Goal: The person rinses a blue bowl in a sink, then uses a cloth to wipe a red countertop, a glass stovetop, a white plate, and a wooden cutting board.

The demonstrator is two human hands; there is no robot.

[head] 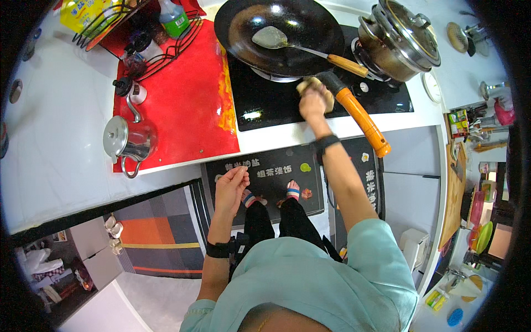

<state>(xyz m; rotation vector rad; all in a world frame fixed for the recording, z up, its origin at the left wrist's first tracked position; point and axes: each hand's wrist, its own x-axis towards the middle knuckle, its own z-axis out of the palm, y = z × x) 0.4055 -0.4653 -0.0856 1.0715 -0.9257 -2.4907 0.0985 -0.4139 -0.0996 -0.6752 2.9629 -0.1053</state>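
Observation:
My right hand (pixel 313 104) is pressing a yellowish cloth (pixel 305 84) to the black glass cooktop (pixel 274 110), just in front of the wok. The cloth is blurred and partly hidden under my fingers. Close beside that hand, the wok's orange wooden handle (pixel 361 118) sticks out past the counter edge. The black wok (pixel 238 31) sits on the left burner, and a metal spatula (pixel 270 38) with a wooden grip lies across it. My left hand (pixel 230 189) hangs in front of the counter with its fingers curled and nothing visible in it.
A lidded steel pot (pixel 388 52) stands on the right burner. On the red mat (pixel 186 99) are a steel oil pot (pixel 128 139), a small jar (pixel 137 91) and a wire rack (pixel 174 54) with bottles. A wooden cutting board (pixel 454 195) lies on the right counter.

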